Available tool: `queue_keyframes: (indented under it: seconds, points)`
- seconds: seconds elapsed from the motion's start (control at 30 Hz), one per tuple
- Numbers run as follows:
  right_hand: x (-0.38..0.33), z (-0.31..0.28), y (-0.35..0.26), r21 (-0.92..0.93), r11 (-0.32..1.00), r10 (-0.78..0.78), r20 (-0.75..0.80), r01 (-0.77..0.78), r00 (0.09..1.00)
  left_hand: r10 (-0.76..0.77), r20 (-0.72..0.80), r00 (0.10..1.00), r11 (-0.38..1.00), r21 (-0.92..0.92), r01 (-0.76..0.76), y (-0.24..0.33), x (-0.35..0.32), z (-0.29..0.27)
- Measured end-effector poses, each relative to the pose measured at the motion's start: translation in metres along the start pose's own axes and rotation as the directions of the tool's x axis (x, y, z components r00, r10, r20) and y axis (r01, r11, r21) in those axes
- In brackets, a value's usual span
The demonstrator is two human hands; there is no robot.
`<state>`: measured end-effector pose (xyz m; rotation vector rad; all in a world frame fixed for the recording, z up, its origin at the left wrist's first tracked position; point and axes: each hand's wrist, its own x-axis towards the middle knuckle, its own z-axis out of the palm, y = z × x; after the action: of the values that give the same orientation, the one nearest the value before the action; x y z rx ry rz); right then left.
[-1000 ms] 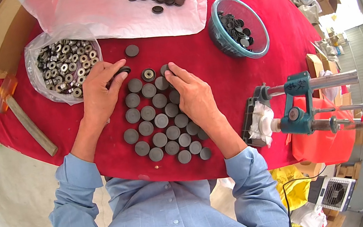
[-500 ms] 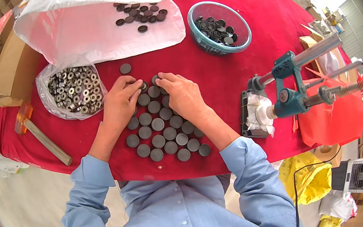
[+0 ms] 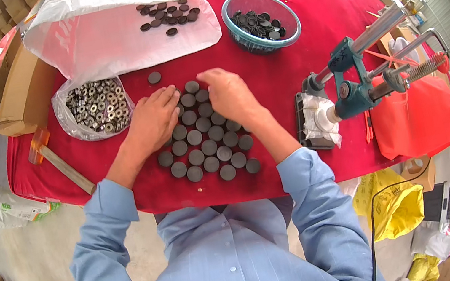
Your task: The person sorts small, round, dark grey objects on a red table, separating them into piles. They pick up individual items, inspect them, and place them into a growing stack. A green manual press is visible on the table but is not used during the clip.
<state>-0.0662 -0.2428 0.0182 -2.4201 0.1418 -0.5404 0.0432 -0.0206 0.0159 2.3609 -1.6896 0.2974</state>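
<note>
Many flat dark-grey round caps (image 3: 208, 147) lie close together on the red cloth in front of me. My left hand (image 3: 156, 118) lies low at the upper left of this group, fingers stretched over it and fingertips against a cap; its palm side is hidden. My right hand (image 3: 231, 96) is at the upper right, slightly blurred, fingers bent leftward above the cloth, with nothing visible in them. Between the two hands, one cap (image 3: 192, 86) sits at the top of the group. Another single cap (image 3: 154, 77) lies apart, beyond my left hand.
Left of my hands are a clear bag of metal rings (image 3: 99, 108) and a wooden-handled hammer (image 3: 64, 166). A white sack (image 3: 118, 45) with loose caps and a teal bowl (image 3: 290, 32) of black caps stand beyond. At right is a green hand press (image 3: 341, 84).
Both hands have shifted slightly; my left fingers, pinched at a small round piece before, now lie flatter over the caps. My right fingers have come off the top cap. The whole view has shifted slightly.
</note>
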Motion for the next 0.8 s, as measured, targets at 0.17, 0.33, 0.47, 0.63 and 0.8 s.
queue_keyframes:
  seconds: [0.17,0.33,0.47,0.63,0.8]
  points:
    - [-0.014,-0.059,-0.015,0.034,0.999,0.024,-0.115,-0.02,0.993,0.047,0.141,0.989,0.999,0.004,-0.048,0.005,0.019,-0.01]
    - [-0.053,-0.093,-0.036,0.131,0.989,0.095,-0.171,-0.073,0.981,-0.082,0.011,0.997,0.972,-0.219,0.083,0.003,0.0,0.005]
    - [-0.093,-0.092,-0.042,0.174,0.982,0.108,-0.202,-0.073,0.974,-0.045,-0.089,0.995,0.978,-0.205,0.026,-0.015,-0.005,0.02]
    - [-0.151,-0.089,-0.033,0.212,0.962,0.206,-0.167,-0.169,0.964,-0.13,-0.238,0.962,0.984,-0.15,0.096,-0.041,0.012,0.03]
    - [-0.181,-0.073,-0.034,0.287,0.923,0.3,-0.119,-0.256,0.947,-0.229,-0.102,0.968,0.973,-0.057,0.224,-0.077,0.028,0.037]
